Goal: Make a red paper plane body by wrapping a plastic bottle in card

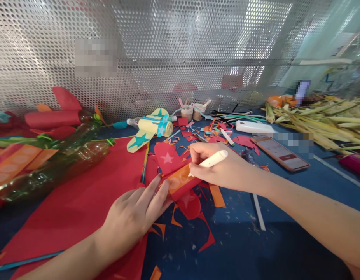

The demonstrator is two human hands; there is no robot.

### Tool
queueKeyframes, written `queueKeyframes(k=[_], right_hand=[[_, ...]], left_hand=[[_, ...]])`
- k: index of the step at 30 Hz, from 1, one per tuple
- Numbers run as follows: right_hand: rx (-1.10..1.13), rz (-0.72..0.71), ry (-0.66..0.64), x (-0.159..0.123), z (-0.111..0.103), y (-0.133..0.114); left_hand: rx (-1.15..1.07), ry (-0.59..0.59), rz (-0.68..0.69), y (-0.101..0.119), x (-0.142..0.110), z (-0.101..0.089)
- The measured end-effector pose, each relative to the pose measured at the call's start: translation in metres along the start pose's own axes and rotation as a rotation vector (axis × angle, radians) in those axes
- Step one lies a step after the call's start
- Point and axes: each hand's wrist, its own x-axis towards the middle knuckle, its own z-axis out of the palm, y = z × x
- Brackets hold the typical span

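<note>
A white marker [214,159] is pinched in my right hand [207,161], its tip down on the orange band of a red paper-covered craft [180,182]. Pale round marks show along that band. Rounded red paper wings with pale stars stick out on both sides of the body. My left hand [136,206] lies over the near left end of the craft, its fingers closed against it and steadying it. The fingertips and that end are partly hidden.
Stacked red paper sheets [89,194] lie on the left, beside green plastic bottles [60,167]. A yellow paper plane [151,128] sits behind. Paper scraps [207,233] surround the craft. To the right are a phone [280,152], a white device [254,127] and dried husks [322,116].
</note>
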Motion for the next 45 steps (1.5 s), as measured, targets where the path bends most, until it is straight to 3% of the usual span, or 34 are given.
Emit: queueKeyframes(k=[45], right_hand=[[0.018, -0.017, 0.013, 0.0015, 0.0000, 0.0031]], left_hand=[[-0.003, 0.001, 0.003, -0.0002, -0.0008, -0.0010]])
